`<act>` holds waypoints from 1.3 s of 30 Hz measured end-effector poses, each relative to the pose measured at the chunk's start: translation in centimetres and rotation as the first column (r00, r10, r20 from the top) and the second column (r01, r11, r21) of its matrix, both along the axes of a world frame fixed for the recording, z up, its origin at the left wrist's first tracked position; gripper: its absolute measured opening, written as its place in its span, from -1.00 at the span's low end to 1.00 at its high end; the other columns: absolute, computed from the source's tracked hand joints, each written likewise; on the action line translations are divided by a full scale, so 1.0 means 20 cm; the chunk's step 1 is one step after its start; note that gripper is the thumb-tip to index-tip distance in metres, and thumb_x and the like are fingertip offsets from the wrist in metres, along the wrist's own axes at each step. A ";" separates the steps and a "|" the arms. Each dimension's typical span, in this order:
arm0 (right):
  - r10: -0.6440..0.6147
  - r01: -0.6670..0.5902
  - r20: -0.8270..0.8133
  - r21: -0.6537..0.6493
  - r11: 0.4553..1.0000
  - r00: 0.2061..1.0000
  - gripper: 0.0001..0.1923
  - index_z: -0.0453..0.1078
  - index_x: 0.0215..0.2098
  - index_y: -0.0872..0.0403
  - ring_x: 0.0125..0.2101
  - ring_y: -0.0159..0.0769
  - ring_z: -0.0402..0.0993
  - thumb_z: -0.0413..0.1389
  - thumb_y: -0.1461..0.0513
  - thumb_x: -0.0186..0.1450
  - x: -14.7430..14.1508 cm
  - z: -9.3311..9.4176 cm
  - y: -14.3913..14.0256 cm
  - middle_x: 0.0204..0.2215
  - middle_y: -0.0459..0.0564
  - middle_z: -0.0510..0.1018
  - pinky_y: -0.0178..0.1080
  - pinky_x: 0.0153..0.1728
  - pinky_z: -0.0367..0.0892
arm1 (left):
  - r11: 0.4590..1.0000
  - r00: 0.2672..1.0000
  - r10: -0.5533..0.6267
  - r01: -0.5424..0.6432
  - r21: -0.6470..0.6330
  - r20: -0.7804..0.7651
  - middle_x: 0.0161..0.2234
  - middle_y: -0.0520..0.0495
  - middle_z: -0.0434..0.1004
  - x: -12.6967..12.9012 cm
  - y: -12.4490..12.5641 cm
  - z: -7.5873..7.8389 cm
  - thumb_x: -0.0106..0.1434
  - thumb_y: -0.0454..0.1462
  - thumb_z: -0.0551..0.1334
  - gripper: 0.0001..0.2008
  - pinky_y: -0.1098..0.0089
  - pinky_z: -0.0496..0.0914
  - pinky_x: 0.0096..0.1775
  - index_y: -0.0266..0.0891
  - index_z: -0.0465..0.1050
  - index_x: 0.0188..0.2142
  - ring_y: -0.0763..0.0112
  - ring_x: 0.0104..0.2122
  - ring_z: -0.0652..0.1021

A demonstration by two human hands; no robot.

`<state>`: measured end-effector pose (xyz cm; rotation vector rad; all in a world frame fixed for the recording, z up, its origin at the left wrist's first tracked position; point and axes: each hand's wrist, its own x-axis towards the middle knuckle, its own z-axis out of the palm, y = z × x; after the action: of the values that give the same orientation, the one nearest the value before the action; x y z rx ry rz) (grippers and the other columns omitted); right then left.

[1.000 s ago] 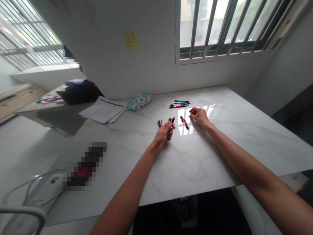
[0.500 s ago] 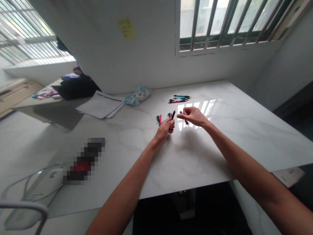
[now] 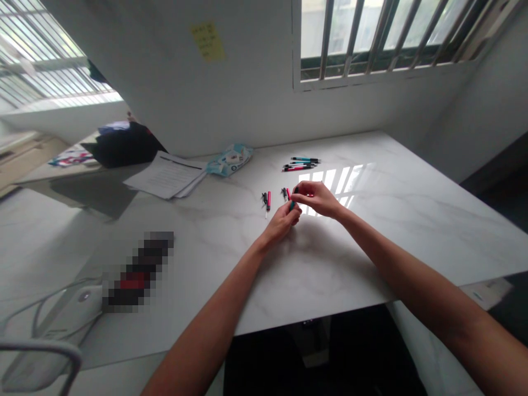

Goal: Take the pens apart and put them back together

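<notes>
The right hand [image 3: 315,197] has closed onto the left hand's [image 3: 284,220] pen [image 3: 292,204].

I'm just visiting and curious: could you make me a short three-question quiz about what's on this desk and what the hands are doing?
1. True or false: the left hand and the right hand meet over the white table on one small teal pen part.
2. Which lies farthest from the person? A) the row of whole pens B) the pink pen piece C) the teal pen part
3. What lies between the stack of papers and the row of whole pens?

Key: 1. True. 2. A. 3. A light blue packet, lying flat near the wall.
</notes>
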<state>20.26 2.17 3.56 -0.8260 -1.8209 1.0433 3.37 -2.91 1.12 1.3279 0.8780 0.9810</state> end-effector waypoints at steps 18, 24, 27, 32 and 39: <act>0.109 -0.113 -0.100 -0.034 0.993 0.989 -0.60 0.52 -0.01 0.03 -0.27 -0.26 0.58 0.35 0.10 0.22 -0.01 0.01 -0.02 -0.31 -0.06 0.60 -0.21 -0.22 0.52 | 0.991 0.991 0.111 -0.105 0.082 -0.069 -0.43 0.11 0.20 -0.01 0.00 0.01 0.07 -0.26 0.30 -0.82 0.39 0.15 -0.34 -0.20 0.33 -0.34 0.47 -0.41 0.23; 0.123 -0.124 -0.131 -0.004 0.992 0.984 -0.60 0.52 0.01 0.03 -0.17 -0.23 0.58 0.35 0.15 0.21 -0.01 0.02 -0.03 -0.17 0.00 0.63 -0.19 -0.15 0.52 | 0.992 0.993 0.100 -0.094 0.085 -0.064 -0.43 0.11 0.17 0.00 0.00 0.01 0.05 -0.27 0.31 -0.79 0.39 0.12 -0.35 -0.20 0.26 -0.37 0.49 -0.42 0.21; 0.150 -0.156 -0.156 -0.026 0.987 0.976 -0.60 0.51 0.04 0.03 -0.19 -0.24 0.58 0.32 0.15 0.25 -0.01 0.03 -0.03 -0.19 -0.01 0.63 -0.17 -0.12 0.53 | 0.992 0.995 0.086 -0.081 0.095 -0.057 -0.43 0.11 0.17 0.00 0.00 0.00 0.06 -0.29 0.30 -0.78 0.39 0.12 -0.36 -0.20 0.24 -0.39 0.49 -0.42 0.20; 0.103 -0.106 -0.139 -0.015 0.994 0.985 -0.51 0.50 0.06 0.02 -0.16 -0.22 0.58 0.39 0.11 0.19 0.00 0.03 -0.03 -0.18 -0.01 0.62 -0.17 -0.12 0.54 | 0.993 0.994 0.089 -0.084 0.084 -0.057 -0.44 0.12 0.16 -0.01 0.00 0.00 0.06 -0.29 0.29 -0.79 0.39 0.13 -0.37 -0.19 0.23 -0.40 0.49 -0.43 0.20; 0.119 -0.122 -0.140 -0.017 0.992 0.983 -0.51 0.48 0.10 0.00 -0.08 -0.18 0.60 0.35 0.10 0.23 0.00 0.04 -0.03 -0.09 0.04 0.64 -0.12 -0.05 0.54 | 0.994 0.996 0.076 -0.072 0.079 -0.046 -0.45 0.12 0.16 -0.02 0.00 0.01 0.08 -0.26 0.30 -0.76 0.38 0.13 -0.37 -0.18 0.20 -0.38 0.48 -0.43 0.21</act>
<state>20.21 1.51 4.37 -0.6473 -1.7594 1.1735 3.02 -2.83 1.23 1.3984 0.9403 1.0525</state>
